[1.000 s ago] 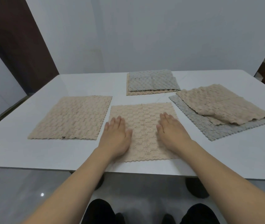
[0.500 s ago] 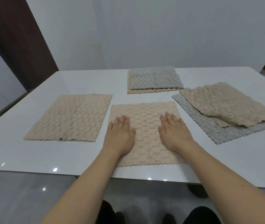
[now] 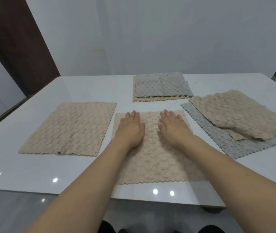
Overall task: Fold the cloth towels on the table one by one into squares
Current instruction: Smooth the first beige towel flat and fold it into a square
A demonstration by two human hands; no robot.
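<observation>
Beige and waffle-textured, the left towel [image 3: 70, 129] lies spread flat on the white table [image 3: 260, 169], well left of centre, its scalloped near edge facing the person. Just beside its right edge, not quite touching, sits the centre towel [image 3: 154, 158], also beige, spread flat with its near edge close to the table's front rim.

Both hands rest on the far half of that centre towel. The left hand [image 3: 130, 130] lies palm down near the towel's left edge, fingers straight and together, pointing away; it grasps nothing and simply presses on the cloth. The right hand [image 3: 174, 130] lies the same way, palm down with straight fingers slightly spread, also flat on the cloth and gripping nothing. A strip of bare towel shows between the two thumbs. Both forearms reach in from the near edge and cover parts of the towel's lower half.

Farther back, beyond the hands, a folded stack [image 3: 160, 86] sits apart: a grey towel on top of a beige one whose edge shows along the front.

On the right, a grey towel [image 3: 224, 140] lies flat at an angle, and a rumpled beige towel [image 3: 241, 115] lies across it, partly doubled over at its near edge. A pale wall [image 3: 150, 34] stands behind the table.
</observation>
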